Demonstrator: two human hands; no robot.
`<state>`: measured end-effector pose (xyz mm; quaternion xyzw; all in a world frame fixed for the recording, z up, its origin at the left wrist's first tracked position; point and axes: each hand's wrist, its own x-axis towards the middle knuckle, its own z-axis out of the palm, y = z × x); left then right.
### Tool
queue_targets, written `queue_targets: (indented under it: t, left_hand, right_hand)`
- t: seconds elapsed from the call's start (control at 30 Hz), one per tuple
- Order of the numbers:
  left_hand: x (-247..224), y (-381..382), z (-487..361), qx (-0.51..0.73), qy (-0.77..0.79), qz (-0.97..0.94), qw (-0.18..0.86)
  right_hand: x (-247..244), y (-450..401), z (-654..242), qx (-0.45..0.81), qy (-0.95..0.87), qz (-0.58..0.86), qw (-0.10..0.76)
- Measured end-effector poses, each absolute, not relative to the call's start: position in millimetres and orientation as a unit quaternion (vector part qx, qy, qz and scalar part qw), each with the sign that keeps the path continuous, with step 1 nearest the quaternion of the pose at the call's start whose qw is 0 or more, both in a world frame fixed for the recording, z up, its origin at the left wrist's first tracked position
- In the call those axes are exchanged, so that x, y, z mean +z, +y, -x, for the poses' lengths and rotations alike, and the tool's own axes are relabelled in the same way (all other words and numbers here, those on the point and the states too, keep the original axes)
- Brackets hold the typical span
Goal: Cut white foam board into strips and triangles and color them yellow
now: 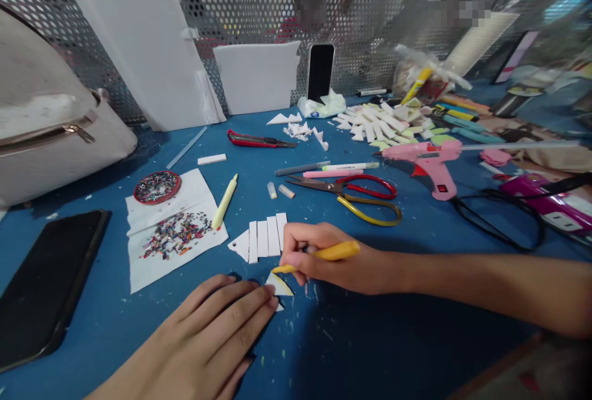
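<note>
My left hand (217,332) lies flat with its fingers stretched out. Its fingertips press the edge of a small white triangular piece (281,286) onto the blue table. A yellow line runs along one edge of that piece. In my right hand (319,258) is a yellow marker (340,251), its tip touching the triangle near the top corner. Another white scrap (279,307) pokes out by my left fingers. Just beyond, several white strips (262,238) lie side by side next to a pointed white piece (240,246) with a black dot.
Scissors (342,187), pens (340,174) and a red utility knife (259,140) lie ahead. A pink glue gun (428,156) and a pile of white pieces (377,122) are to the right. Beads (178,233) on paper and a black phone (50,277) lie left.
</note>
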<state>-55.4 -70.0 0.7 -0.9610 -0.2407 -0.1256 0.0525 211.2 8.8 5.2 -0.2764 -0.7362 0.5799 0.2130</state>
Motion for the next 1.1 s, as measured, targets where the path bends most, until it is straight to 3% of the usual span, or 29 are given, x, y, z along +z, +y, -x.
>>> queue_targets:
  t: [0.43, 0.57, 1.1]
  left_hand:
    - [-2.9, -70.9, 53.1, -0.175, -0.265, 0.947, 0.036]
    - [-3.8, -70.9, 55.2, -0.142, -0.249, 0.957, 0.05]
    - [-4.5, -71.9, 53.6, -0.153, -0.264, 0.952, 0.037]
  right_hand:
    - [5.1, 9.5, -210.8, 0.613, -0.722, 0.249, 0.203]
    - [5.3, 9.5, -210.6, 0.57, -0.744, 0.282, 0.205]
    - [5.0, 9.8, -211.7, 0.611, -0.728, 0.245, 0.192]
